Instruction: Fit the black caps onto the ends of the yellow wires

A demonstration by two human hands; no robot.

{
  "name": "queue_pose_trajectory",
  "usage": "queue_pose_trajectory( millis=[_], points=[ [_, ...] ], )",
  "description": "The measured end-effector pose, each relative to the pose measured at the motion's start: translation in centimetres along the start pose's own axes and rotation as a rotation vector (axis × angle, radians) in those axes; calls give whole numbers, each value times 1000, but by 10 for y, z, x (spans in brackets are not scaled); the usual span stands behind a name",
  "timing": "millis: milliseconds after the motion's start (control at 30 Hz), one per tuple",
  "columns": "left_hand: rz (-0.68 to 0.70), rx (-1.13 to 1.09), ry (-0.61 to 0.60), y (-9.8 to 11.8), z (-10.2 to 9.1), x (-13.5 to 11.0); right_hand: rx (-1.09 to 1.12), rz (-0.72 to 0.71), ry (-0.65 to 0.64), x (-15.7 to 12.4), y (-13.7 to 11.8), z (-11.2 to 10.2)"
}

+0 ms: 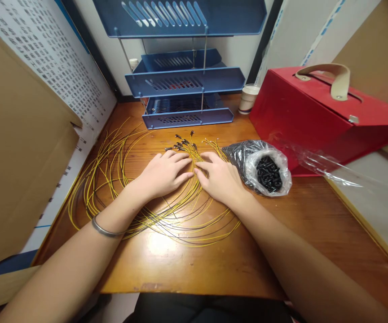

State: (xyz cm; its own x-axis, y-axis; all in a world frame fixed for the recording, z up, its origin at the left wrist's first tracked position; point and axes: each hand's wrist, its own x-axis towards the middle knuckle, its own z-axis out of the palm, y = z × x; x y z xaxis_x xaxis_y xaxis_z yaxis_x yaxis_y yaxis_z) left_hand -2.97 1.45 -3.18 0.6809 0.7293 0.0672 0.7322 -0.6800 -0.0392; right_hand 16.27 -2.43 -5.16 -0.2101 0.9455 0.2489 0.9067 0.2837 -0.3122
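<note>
A bundle of thin yellow and dark cables [160, 214] lies in loose loops on the wooden table, passing under and between my hands. My left hand [165, 175] rests at the left of the bundle, thumb and fingers apart and pointing right. On the other side, my right hand [221, 177] has its thumb and index fingertips close together at a yellow cable in the bundle. Beyond the fingertips, several cable ends carry black caps [183, 144]. Other cable ends [210, 141], near my right fingers, show small pale tips.
Right of my right hand lies a clear plastic bag [284, 179] of small black caps [268, 174]. A red box [298, 107] with a beige handle stands behind it, beside a paper cup [248, 98]. A blue tiered tray rack [187, 119] stands at the back. Cardboard [19, 134] borders the left.
</note>
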Motion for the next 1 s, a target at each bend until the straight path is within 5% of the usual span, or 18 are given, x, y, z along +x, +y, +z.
queue_pose_trajectory(
  millis=[1000],
  points=[
    [14,-3,-23,0,5,0,-101,-62,-61,0,0,-2]
  ],
)
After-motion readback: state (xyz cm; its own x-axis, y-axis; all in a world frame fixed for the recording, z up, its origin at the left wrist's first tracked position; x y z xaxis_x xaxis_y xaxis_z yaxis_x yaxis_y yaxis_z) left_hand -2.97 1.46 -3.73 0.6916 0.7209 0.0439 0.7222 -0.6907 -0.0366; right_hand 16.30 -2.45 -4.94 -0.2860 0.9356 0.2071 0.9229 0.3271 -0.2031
